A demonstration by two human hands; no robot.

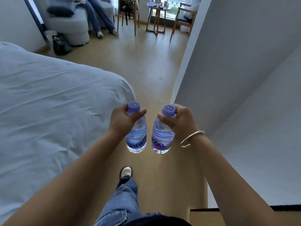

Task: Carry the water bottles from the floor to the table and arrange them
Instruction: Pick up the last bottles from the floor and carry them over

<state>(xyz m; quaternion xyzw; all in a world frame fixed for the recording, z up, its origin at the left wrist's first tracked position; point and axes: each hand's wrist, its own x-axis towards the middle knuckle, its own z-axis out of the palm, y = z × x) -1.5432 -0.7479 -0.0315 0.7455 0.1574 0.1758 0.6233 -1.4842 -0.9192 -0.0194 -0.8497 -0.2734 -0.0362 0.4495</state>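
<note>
Both clear bottles (pixel 136 132) (pixel 162 136) had lilac caps (pixel 134 106) and purple-lettered labels, the bed (pixel 48 103) was white, the floor (pixel 146 66) pale wood-grained, the jeans (pixel 120 201) faded blue.

The left bottle (pixel 136 136) carries a purple label with white letters that seem to read "Gant", cut off at the edge. The right bottle (pixel 161 137) shows only "on". Each purple cap bears a white swirl mark.

Two water bottles, purple caps, upright above wooden floor (pixel 146 75): left bottle (pixel 136 136) gripped at neck by left hand (pixel 121 119); right bottle (pixel 162 137) by right hand (pixel 180 119). White bed (pixel 48 103) alongside, left.
</note>
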